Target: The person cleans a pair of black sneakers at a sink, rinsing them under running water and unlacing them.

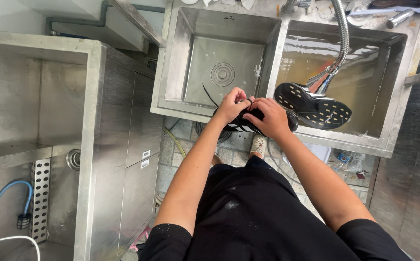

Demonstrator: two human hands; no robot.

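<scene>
Steel double sink (pixel 171 72) sitting before you, second shoe (pixel 312 105) lying sole-up in the water-filled basin, black shoe (pixel 241 126) resting on the sink's front rim, your left hand (pixel 231 105) and right hand (pixel 269 118) both closing on it, fingers pinching its lace (pixel 209 95).

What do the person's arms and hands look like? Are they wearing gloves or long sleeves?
No gloves and no long sleeves. The left hand and right hand are bare, with no rings or watch showing. Both forearms are uncovered. Short black sleeves end above the elbows, part of a black top.
</scene>
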